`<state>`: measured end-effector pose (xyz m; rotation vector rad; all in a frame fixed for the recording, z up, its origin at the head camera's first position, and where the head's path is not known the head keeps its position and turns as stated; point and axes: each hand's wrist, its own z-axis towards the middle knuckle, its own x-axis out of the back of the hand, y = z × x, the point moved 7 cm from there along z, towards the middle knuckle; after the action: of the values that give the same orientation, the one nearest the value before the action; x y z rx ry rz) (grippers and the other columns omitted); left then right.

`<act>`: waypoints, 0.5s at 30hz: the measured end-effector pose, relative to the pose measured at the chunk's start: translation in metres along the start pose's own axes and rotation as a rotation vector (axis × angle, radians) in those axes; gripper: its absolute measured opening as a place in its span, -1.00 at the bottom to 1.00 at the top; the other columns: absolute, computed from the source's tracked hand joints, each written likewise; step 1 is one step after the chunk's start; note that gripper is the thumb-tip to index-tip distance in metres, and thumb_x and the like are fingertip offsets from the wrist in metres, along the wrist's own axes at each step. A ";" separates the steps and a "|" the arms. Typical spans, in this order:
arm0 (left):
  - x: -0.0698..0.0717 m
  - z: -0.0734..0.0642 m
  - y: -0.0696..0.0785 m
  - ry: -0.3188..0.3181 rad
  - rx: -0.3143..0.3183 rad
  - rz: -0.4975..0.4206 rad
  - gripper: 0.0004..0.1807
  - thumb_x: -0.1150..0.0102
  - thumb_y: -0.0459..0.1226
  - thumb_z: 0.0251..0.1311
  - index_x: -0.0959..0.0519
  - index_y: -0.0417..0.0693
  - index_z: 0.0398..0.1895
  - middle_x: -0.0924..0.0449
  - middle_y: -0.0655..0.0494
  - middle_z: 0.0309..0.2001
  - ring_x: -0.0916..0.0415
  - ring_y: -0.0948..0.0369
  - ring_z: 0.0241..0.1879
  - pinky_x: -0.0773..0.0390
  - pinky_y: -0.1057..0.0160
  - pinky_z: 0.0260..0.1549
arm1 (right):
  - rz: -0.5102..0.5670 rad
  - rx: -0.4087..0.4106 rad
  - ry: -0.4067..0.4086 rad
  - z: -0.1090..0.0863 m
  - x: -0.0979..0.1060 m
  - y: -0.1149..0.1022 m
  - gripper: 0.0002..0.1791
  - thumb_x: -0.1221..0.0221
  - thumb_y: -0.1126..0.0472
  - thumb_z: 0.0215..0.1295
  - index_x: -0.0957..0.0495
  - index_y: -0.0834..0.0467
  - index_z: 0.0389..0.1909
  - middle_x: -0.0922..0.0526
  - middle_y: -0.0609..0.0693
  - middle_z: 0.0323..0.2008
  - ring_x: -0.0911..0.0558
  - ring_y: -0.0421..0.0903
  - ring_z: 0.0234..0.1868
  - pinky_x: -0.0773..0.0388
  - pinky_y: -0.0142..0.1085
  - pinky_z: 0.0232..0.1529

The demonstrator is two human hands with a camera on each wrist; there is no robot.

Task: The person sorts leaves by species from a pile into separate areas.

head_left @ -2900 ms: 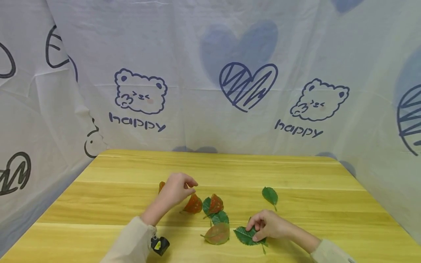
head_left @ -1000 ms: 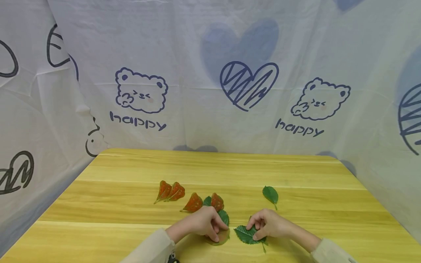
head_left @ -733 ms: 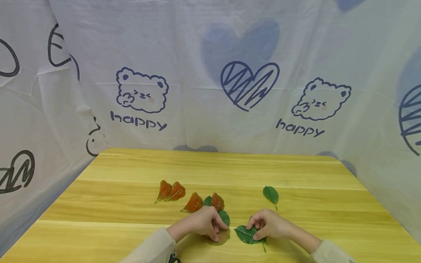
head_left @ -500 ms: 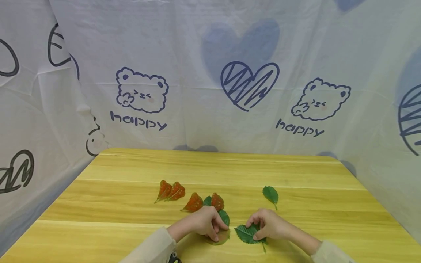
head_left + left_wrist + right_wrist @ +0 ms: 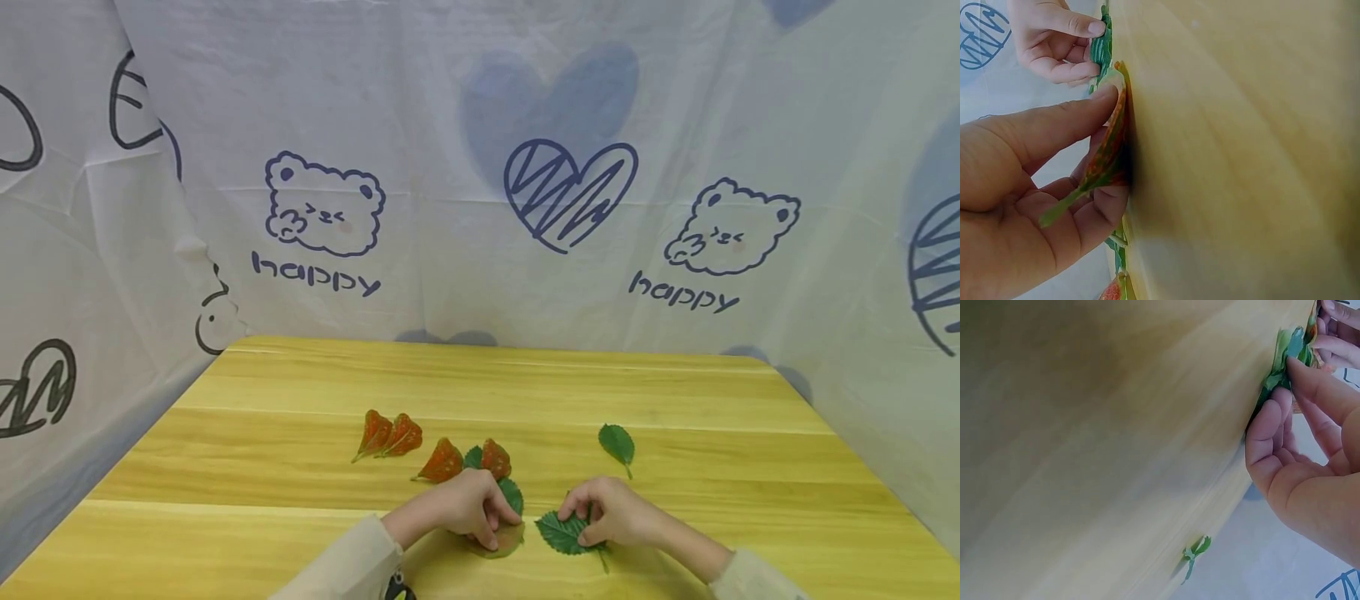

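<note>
My left hand is at the front middle of the table. Its thumb and fingers pinch a reddish-brown leaf, which stands tilted at the tabletop in the left wrist view, its green stem sticking out. To the right, my right hand pinches a toothed dark green leaf between thumb and fingers, low over the wood; part of it is hidden under the fingers. Just behind my left hand lie a green leaf and a red leaf, partly covered.
Another red leaf lies left of that cluster. Two overlapping red leaves are farther left and back. A single green leaf lies behind my right hand. A printed white cloth hangs behind the wooden table.
My left hand has come from the back-left red leaves forward and right, and has taken hold of the reddish-brown leaf. My right hand has shifted only slightly, still pinching the green leaf.
</note>
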<state>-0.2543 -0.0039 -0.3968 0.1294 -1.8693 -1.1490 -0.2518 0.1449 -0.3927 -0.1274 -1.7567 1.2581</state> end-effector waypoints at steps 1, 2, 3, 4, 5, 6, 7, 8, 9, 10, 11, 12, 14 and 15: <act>0.000 0.000 0.000 0.000 0.003 0.000 -0.67 -0.33 -0.54 -0.22 -0.66 -0.17 -0.27 -0.45 0.22 -0.70 -0.31 0.41 -0.72 -0.38 0.46 -0.74 | 0.008 0.008 -0.003 0.000 0.000 0.000 -0.77 -0.28 0.52 -0.13 -0.59 0.28 -0.37 -0.43 -0.06 -0.49 -0.33 -0.33 -0.59 -0.40 -0.45 -0.57; 0.000 0.000 0.000 -0.001 0.006 -0.004 -0.67 -0.32 -0.55 -0.22 -0.66 -0.17 -0.27 -0.45 0.21 -0.70 -0.31 0.40 -0.72 -0.39 0.46 -0.74 | 0.020 0.012 -0.006 0.000 0.000 -0.001 -0.78 -0.27 0.52 -0.13 -0.58 0.29 -0.37 -0.43 -0.07 -0.51 -0.33 -0.33 -0.59 -0.40 -0.45 -0.58; 0.000 0.000 0.000 -0.001 0.009 -0.007 -0.67 -0.32 -0.55 -0.22 -0.66 -0.17 -0.27 -0.45 0.21 -0.70 -0.31 0.40 -0.72 -0.39 0.45 -0.74 | 0.034 0.013 -0.006 0.000 0.000 -0.001 -0.78 -0.26 0.53 -0.12 -0.58 0.30 -0.38 -0.43 -0.07 -0.52 -0.33 -0.33 -0.59 -0.40 -0.46 -0.58; 0.001 0.000 0.000 -0.003 0.011 -0.011 -0.67 -0.32 -0.55 -0.22 -0.66 -0.17 -0.27 -0.45 0.20 -0.70 -0.31 0.40 -0.72 -0.39 0.45 -0.74 | 0.049 0.008 -0.004 -0.001 0.001 -0.001 -0.79 -0.25 0.53 -0.12 -0.58 0.31 -0.38 -0.44 -0.06 -0.52 -0.34 -0.32 -0.58 -0.40 -0.46 -0.57; 0.000 0.000 0.000 -0.004 0.010 -0.013 -0.67 -0.32 -0.55 -0.22 -0.66 -0.17 -0.27 -0.45 0.20 -0.70 -0.31 0.39 -0.73 -0.40 0.45 -0.74 | 0.065 0.005 -0.002 -0.001 0.002 -0.001 -0.80 -0.24 0.53 -0.11 -0.58 0.32 -0.37 -0.45 -0.06 -0.52 -0.35 -0.32 -0.57 -0.39 -0.46 -0.56; 0.000 0.000 0.000 -0.006 0.008 -0.015 -0.67 -0.32 -0.55 -0.22 -0.66 -0.17 -0.27 -0.46 0.20 -0.70 -0.31 0.39 -0.73 -0.40 0.44 -0.74 | 0.085 -0.002 -0.001 -0.001 0.003 -0.001 -0.80 -0.23 0.54 -0.10 -0.58 0.34 -0.37 -0.45 -0.04 -0.52 -0.34 -0.31 -0.57 -0.38 -0.47 -0.57; 0.000 0.000 0.000 -0.007 0.007 -0.017 -0.67 -0.32 -0.55 -0.22 -0.66 -0.18 -0.27 -0.46 0.19 -0.71 -0.31 0.39 -0.74 -0.40 0.44 -0.74 | 0.099 -0.013 0.004 -0.001 0.004 -0.001 -0.81 -0.22 0.53 -0.08 -0.57 0.35 -0.36 -0.46 -0.03 -0.52 -0.35 -0.30 -0.58 -0.37 -0.47 -0.57; 0.000 0.000 0.000 -0.009 0.005 -0.019 -0.67 -0.32 -0.55 -0.22 -0.66 -0.18 -0.27 -0.46 0.19 -0.71 -0.31 0.39 -0.74 -0.40 0.44 -0.75 | 0.112 -0.024 0.010 -0.002 0.006 0.000 -0.81 -0.21 0.53 -0.07 -0.57 0.36 -0.35 -0.46 -0.02 -0.52 -0.35 -0.30 -0.58 -0.36 -0.47 -0.57; 0.000 0.000 0.000 -0.009 0.003 -0.018 -0.66 -0.32 -0.55 -0.22 -0.66 -0.18 -0.27 -0.45 0.19 -0.71 -0.30 0.39 -0.74 -0.40 0.44 -0.75 | 0.122 -0.039 0.018 -0.002 0.009 0.000 -0.81 -0.21 0.52 -0.05 -0.57 0.36 -0.34 -0.46 -0.02 -0.52 -0.34 -0.29 -0.58 -0.35 -0.47 -0.57; 0.000 0.000 0.000 -0.010 0.002 -0.020 -0.66 -0.32 -0.55 -0.22 -0.66 -0.18 -0.27 -0.45 0.19 -0.71 -0.30 0.39 -0.75 -0.40 0.44 -0.75 | 0.127 -0.049 0.025 -0.003 0.011 0.001 -0.82 -0.20 0.51 -0.03 -0.57 0.36 -0.33 -0.45 -0.02 -0.54 -0.33 -0.29 -0.60 -0.34 -0.47 -0.58; 0.000 0.000 0.000 -0.010 0.002 -0.023 -0.66 -0.32 -0.55 -0.22 -0.66 -0.18 -0.27 -0.45 0.19 -0.71 -0.30 0.39 -0.75 -0.40 0.44 -0.75 | 0.134 -0.054 0.032 -0.003 0.014 0.001 -0.82 -0.20 0.50 -0.01 -0.56 0.37 -0.31 -0.44 -0.02 -0.55 -0.32 -0.29 -0.61 -0.33 -0.47 -0.58; 0.000 0.000 0.000 -0.010 0.003 -0.028 -0.66 -0.31 -0.56 -0.22 -0.66 -0.19 -0.27 -0.45 0.18 -0.71 -0.30 0.39 -0.75 -0.40 0.45 -0.75 | 0.144 -0.060 0.040 -0.003 0.016 0.002 -0.82 -0.19 0.49 0.01 -0.56 0.38 -0.30 -0.44 -0.02 -0.57 -0.31 -0.29 -0.62 -0.32 -0.47 -0.59; 0.000 0.000 0.000 -0.011 0.007 -0.040 -0.66 -0.31 -0.57 -0.23 -0.66 -0.19 -0.27 -0.45 0.17 -0.71 -0.30 0.39 -0.75 -0.40 0.45 -0.76 | 0.157 -0.065 0.057 -0.005 0.023 0.004 -0.81 -0.17 0.47 0.04 -0.55 0.40 -0.27 -0.43 -0.02 -0.58 -0.28 -0.29 -0.64 -0.31 -0.47 -0.60; 0.000 0.000 0.000 -0.011 0.008 -0.045 -0.66 -0.31 -0.57 -0.22 -0.66 -0.19 -0.27 -0.45 0.17 -0.71 -0.30 0.39 -0.75 -0.39 0.45 -0.76 | 0.163 -0.067 0.067 -0.006 0.026 0.005 -0.81 -0.17 0.46 0.05 -0.54 0.42 -0.26 -0.43 -0.02 -0.58 -0.27 -0.29 -0.64 -0.32 -0.46 -0.60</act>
<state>-0.2542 -0.0041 -0.3965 0.1707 -1.8896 -1.1754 -0.2635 0.1656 -0.3803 -0.3539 -1.7586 1.2959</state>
